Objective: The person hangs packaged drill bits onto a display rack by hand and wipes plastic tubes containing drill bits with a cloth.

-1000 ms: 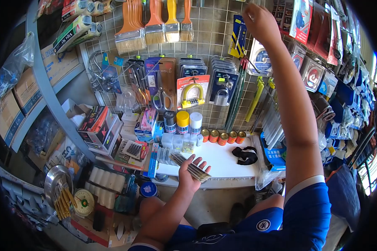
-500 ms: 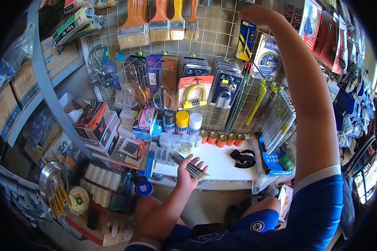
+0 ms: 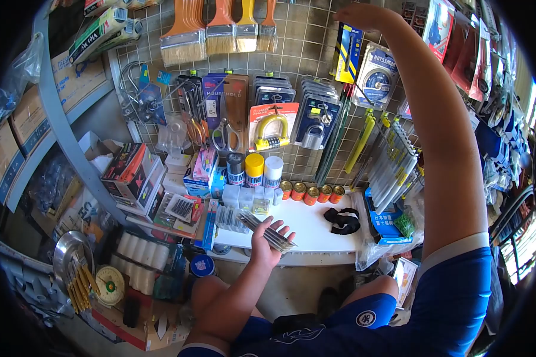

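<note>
My left hand (image 3: 266, 243) holds a small stack of thin clear packets (image 3: 274, 235) between thumb and palm, its other fingers spread. The packets carry slim, dark, long pieces that I cannot make out. My right hand (image 3: 363, 16) is raised at the top of the wire grid, just above a blue and yellow drill bit pack (image 3: 349, 52). Its fingertips are mostly hidden, so whether they grip the pack does not show. A round saw blade pack (image 3: 376, 76) hangs beside it.
Paintbrushes (image 3: 183, 35), scissors (image 3: 225, 134), a yellow lock (image 3: 273, 132) and padlock packs (image 3: 315, 122) hang on the grid (image 3: 315, 30). On the white shelf (image 3: 291, 221) stand spray cans (image 3: 254, 170), small orange tins (image 3: 311, 196) and a black strap-like coil (image 3: 343, 221).
The drill bit pack under my right hand has turned to face me more squarely. My left hand keeps the packets in nearly the same place. The view has shifted slightly.
</note>
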Demonstrator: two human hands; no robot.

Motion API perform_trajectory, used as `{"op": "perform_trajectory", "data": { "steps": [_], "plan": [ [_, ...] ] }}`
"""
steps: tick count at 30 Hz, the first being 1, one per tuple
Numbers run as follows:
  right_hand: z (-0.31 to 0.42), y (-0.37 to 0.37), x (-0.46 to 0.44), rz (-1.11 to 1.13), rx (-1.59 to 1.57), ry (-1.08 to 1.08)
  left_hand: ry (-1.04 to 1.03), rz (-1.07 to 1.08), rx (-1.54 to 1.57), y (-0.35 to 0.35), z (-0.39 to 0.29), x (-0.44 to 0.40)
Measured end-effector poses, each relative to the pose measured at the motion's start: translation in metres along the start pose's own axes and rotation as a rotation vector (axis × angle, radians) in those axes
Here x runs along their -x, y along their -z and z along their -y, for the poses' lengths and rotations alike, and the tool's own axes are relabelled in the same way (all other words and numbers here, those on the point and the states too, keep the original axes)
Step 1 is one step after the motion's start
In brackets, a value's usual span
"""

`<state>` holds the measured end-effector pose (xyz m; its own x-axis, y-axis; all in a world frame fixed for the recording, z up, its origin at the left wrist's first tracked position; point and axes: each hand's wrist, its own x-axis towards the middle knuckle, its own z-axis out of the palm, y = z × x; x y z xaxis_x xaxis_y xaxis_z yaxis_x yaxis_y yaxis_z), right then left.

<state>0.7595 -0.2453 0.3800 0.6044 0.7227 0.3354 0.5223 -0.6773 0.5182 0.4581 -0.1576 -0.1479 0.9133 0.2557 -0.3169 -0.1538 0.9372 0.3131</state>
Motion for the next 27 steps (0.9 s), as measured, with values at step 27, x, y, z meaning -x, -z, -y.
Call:
{"op": "perform_trajectory", "data": {
  "steps": [27],
  "plan": [
    [0.077,-0.024,0.117,-1.137,-1.397,-0.175,-0.014,-0.013,-0.045,0.001,-0.007,0.004]
  ]
}}
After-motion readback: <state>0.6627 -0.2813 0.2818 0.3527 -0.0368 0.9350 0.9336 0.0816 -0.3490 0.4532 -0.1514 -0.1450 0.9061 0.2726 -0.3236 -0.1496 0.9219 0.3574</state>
